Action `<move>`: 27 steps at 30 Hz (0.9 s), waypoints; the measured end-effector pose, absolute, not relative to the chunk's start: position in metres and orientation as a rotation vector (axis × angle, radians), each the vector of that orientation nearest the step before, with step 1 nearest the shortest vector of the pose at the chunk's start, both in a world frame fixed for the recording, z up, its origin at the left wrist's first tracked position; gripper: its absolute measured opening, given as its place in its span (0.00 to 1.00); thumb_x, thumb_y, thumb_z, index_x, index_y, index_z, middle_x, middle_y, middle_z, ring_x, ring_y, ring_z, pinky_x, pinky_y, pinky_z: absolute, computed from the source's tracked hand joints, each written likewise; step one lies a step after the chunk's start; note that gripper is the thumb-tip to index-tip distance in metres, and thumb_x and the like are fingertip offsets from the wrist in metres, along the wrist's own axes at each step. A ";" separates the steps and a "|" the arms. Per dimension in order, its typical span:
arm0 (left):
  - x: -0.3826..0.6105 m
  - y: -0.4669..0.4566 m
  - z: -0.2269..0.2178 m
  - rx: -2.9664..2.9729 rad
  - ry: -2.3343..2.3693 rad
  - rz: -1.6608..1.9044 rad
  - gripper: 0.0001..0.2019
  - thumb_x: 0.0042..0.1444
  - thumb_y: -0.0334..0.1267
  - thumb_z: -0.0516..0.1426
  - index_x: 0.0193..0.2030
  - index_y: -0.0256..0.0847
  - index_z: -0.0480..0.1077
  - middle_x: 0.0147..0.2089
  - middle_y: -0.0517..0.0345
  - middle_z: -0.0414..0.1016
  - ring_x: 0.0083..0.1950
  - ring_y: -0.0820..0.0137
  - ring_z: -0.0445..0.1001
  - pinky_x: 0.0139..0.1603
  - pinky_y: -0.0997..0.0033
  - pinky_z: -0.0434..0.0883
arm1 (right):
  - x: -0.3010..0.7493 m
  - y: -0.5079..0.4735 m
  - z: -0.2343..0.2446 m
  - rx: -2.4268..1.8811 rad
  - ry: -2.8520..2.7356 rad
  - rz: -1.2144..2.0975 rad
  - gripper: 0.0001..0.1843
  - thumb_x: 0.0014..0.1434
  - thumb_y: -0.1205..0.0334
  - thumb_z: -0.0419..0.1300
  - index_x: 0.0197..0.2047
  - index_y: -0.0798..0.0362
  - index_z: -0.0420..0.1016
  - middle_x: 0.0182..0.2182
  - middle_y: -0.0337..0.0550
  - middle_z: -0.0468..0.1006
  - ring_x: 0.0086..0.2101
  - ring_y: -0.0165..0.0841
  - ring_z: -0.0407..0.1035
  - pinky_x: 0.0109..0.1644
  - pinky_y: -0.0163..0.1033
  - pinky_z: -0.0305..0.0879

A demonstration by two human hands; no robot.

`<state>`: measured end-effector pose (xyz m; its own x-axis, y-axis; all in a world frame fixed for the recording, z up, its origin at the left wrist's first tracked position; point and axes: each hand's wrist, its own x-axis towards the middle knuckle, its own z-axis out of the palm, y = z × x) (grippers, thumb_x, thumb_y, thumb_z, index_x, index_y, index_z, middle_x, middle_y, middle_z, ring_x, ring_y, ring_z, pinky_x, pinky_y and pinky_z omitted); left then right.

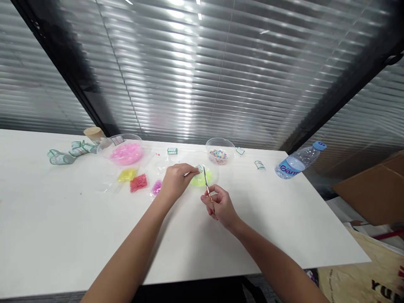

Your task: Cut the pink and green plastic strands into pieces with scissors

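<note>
My right hand [221, 206] is closed around the handles of small copper-coloured scissors [205, 181], whose blades point up and away from me. Beside the blades, my left hand [178, 179] pinches a small white label with green print [200, 168] between thumb and fingertips. Below both hands' fingertips stands a clear bowl with yellow-green contents [198, 181], partly hidden by my left hand. Just left of that hand lies a small bag of purple beads [156, 187]. Whether the scissor blades touch the label, I cannot tell.
A bowl of pink pieces [126, 153], yellow [127, 174] and red bags [138, 183] lie left. Behind is a bowl of multicoloured beads [218, 156]. A water bottle [299, 160] tilts at right. Label strips [61, 158] and a wooden-coloured roll [94, 133] sit far left.
</note>
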<state>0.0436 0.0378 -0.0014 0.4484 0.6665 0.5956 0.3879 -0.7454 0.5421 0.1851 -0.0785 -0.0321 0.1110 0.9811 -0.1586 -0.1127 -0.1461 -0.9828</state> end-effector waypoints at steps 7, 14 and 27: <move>0.044 0.040 -0.005 2.498 0.785 1.308 0.07 0.58 0.32 0.58 0.31 0.40 0.77 0.31 0.59 0.81 0.32 0.70 0.78 0.33 0.74 0.72 | 0.186 -0.080 -0.030 -1.281 -0.963 1.296 0.16 0.54 0.52 0.64 0.33 0.51 0.61 0.12 0.27 0.64 0.14 0.20 0.47 0.18 0.28 0.46; 0.047 0.042 -0.014 2.545 0.844 1.360 0.08 0.58 0.31 0.57 0.41 0.40 0.77 0.36 0.56 0.82 0.34 0.69 0.80 0.33 0.73 0.74 | 0.184 -0.081 -0.024 -1.272 -0.917 1.318 0.16 0.54 0.53 0.64 0.32 0.51 0.61 0.11 0.26 0.64 0.13 0.20 0.47 0.17 0.27 0.45; 0.051 0.034 -0.007 2.370 0.932 1.347 0.09 0.58 0.32 0.56 0.42 0.40 0.78 0.40 0.56 0.82 0.38 0.68 0.80 0.40 0.72 0.76 | 0.183 -0.083 -0.021 -1.275 -0.906 1.340 0.16 0.53 0.51 0.64 0.32 0.51 0.62 0.12 0.26 0.63 0.14 0.21 0.48 0.16 0.27 0.46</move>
<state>0.0509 0.0342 -0.0068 0.3643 0.6440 0.6727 0.4030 -0.7602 0.5095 0.1831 -0.0830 -0.0210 0.0933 0.9746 -0.2034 -0.1742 -0.1851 -0.9672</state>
